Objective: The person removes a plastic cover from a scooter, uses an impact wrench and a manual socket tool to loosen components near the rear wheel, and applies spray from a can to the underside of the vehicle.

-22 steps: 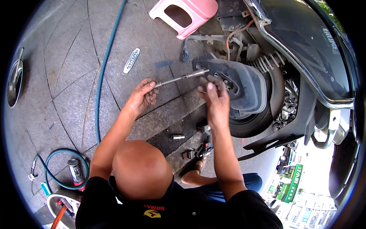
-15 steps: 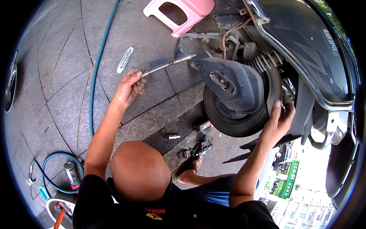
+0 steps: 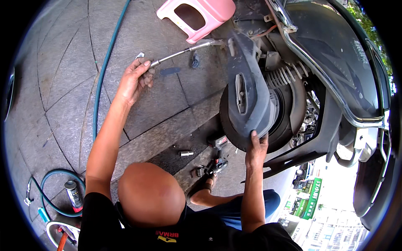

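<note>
My left hand (image 3: 136, 79) grips one end of a long, thin metal rod (image 3: 169, 57), which looks like a socket extension bar. The rod's far end points toward the upper end of a black plastic cover (image 3: 256, 98) beside the scooter's wheel (image 3: 225, 119). My right hand (image 3: 256, 149) holds the cover's lower end, thumb and fingers around its edge. The cover stands tilted in front of the tyre, with an oval slot in its face. Beside it, a coil spring (image 3: 287, 75) shows. Whether the rod's tip touches the cover, I cannot tell.
A pink plastic stool (image 3: 224, 10) stands at the top. On the ground lie a loose metal socket (image 3: 186, 153) and a cordless power tool (image 3: 217, 166). A teal hose (image 3: 109, 54) runs down the left, near a spray can (image 3: 73, 193) and a round basin (image 3: 49, 232).
My right hand has moved from beside the wheel to the cover's lower end and taken hold. The cover has swung more upright. My left hand, still holding the rod, has shifted slightly up and left.
</note>
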Available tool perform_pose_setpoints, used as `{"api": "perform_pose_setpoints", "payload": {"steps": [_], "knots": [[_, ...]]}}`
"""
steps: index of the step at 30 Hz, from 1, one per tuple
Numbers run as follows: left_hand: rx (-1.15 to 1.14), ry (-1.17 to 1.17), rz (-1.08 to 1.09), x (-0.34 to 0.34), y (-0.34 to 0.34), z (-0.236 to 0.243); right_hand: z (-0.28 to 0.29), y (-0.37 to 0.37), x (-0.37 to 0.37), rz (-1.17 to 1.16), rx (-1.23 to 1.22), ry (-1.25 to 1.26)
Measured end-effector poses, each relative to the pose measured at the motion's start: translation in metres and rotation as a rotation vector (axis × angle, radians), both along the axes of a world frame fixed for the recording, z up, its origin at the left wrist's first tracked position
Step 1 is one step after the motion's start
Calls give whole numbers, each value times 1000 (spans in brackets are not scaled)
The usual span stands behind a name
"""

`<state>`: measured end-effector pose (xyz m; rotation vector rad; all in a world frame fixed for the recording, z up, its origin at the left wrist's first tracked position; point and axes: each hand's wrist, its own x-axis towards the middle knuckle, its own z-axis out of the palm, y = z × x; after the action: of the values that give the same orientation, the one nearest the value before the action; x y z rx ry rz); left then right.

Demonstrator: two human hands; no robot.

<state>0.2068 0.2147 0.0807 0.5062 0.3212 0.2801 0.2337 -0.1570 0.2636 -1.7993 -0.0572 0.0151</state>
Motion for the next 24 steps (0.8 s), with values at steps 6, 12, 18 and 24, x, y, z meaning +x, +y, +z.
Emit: {"api": "perform_pose_setpoints", "payload": {"steps": [6, 12, 18, 24], "knots": [[72, -35, -15, 43, 3, 16, -29, -2, -8, 18, 109, 43], [195, -47, -37, 96, -5, 34, -43, 1, -14, -11, 132, 17], [215, -91, -13, 130, -13, 23, -40, 15, -22, -57, 119, 35], [259, -95, -23, 148, -23, 12, -36, 18, -25, -100, 115, 53]]}}
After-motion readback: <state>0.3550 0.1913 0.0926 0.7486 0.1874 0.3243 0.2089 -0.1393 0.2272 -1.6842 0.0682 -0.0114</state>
